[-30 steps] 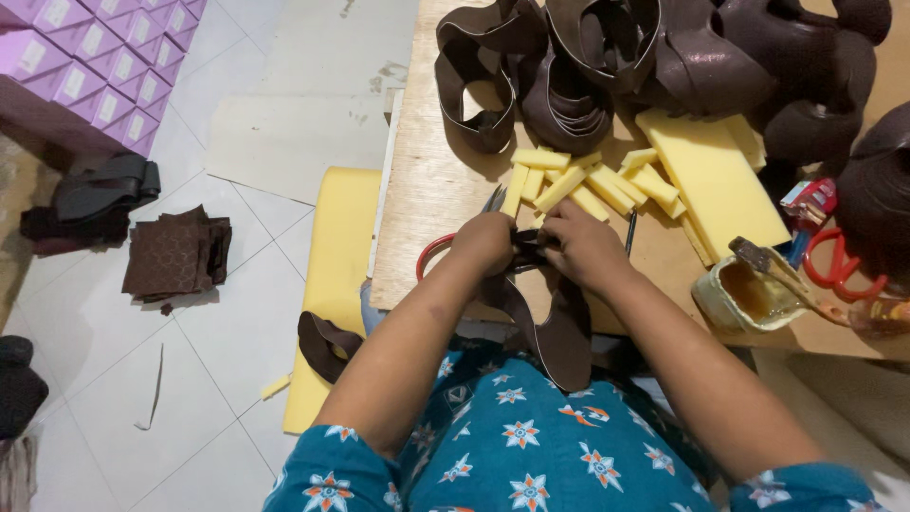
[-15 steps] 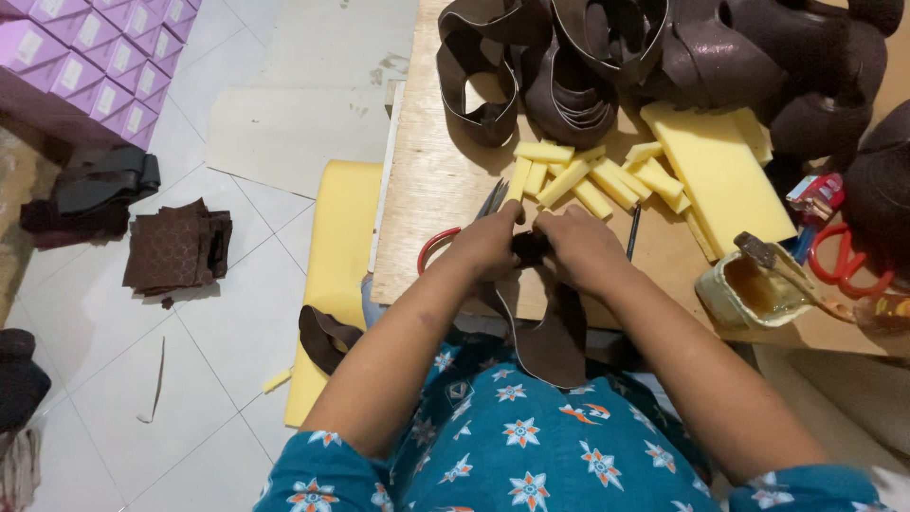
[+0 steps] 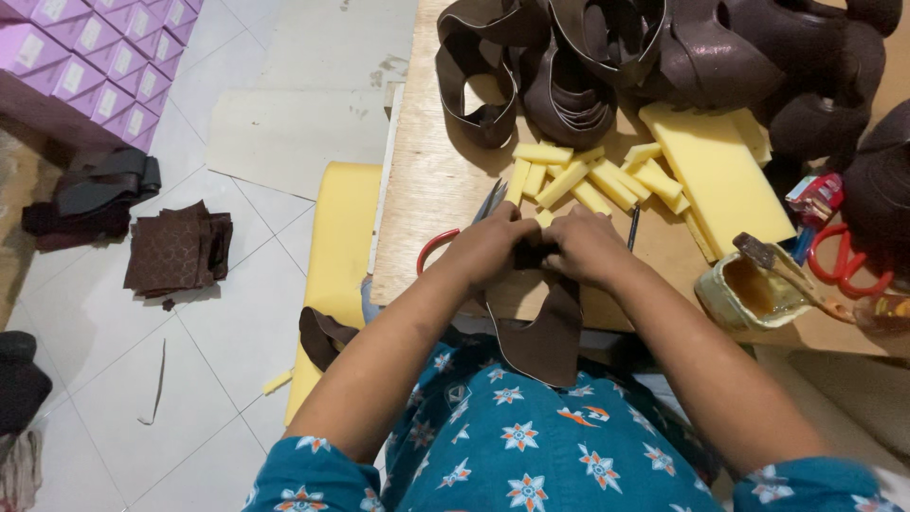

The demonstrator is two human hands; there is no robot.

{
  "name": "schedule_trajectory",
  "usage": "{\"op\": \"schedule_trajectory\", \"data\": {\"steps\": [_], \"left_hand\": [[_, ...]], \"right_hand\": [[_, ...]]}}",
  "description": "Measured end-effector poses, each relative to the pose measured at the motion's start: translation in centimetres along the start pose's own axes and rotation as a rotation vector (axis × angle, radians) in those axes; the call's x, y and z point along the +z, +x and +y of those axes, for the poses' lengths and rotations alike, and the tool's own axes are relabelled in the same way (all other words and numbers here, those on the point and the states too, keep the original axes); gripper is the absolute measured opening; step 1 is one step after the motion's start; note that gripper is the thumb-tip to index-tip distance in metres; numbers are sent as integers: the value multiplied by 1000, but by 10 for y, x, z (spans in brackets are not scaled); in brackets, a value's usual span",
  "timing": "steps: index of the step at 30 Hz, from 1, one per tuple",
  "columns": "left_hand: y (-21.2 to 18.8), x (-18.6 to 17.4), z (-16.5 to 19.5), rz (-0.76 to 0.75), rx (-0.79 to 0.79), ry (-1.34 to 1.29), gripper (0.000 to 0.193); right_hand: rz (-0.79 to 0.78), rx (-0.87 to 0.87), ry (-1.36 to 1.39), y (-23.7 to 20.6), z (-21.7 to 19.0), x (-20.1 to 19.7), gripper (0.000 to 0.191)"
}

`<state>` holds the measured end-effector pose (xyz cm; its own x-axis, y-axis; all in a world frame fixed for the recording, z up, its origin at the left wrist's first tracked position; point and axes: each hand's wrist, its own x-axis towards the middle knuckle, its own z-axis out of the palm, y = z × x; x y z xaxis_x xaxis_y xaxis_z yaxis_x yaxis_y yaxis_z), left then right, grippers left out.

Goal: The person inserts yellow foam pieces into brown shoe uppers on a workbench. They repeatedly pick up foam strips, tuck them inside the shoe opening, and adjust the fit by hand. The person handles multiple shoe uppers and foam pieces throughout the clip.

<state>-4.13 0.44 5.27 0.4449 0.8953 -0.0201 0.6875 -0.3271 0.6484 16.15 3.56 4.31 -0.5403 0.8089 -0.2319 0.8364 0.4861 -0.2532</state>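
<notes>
A small craft workshop: a plywood bench (image 3: 427,190) heaped with brown leather straps (image 3: 569,76), foam strips (image 3: 607,180), glue pot (image 3: 744,289).

Matt brown leather piece (image 3: 545,327); yellow foam strips (image 3: 607,180); bare plywood table (image 3: 427,190).

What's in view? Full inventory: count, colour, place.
brown leather piece: one, dark brown, hanging off table edge, held by both hands
foam strips: many, yellow, table centre
foam slab: one, yellow, right of strips
leather straps: a pile, dark brown, table's far side
scissors: one, red handles, beside left hand
glue tub: one, yellowish, brush in it, table right
foam sheet: one, yellow, floor by table
brown patches: stack, floor left
boxes: many, purple, top left
left hand: on leather
right hand: on leather
</notes>
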Motion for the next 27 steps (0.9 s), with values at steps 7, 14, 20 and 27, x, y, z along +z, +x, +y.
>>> {"op": "schedule_trajectory", "data": {"steps": [7,14,20,27], "left_hand": [[8,7,-2,-70,-77,89,46],[5,15,-6,-78,-98,164,31],[4,21,-12,-39,-96,20,36],[2,18,-9,-65,-82,78,24]], "right_hand": [[-3,-57,-105,0,2,7,27],[141,-95,-4,-6,2,16,26],[230,-70,6,-11,1,25,28],[135,-76,46,-14,6,26,30]]}}
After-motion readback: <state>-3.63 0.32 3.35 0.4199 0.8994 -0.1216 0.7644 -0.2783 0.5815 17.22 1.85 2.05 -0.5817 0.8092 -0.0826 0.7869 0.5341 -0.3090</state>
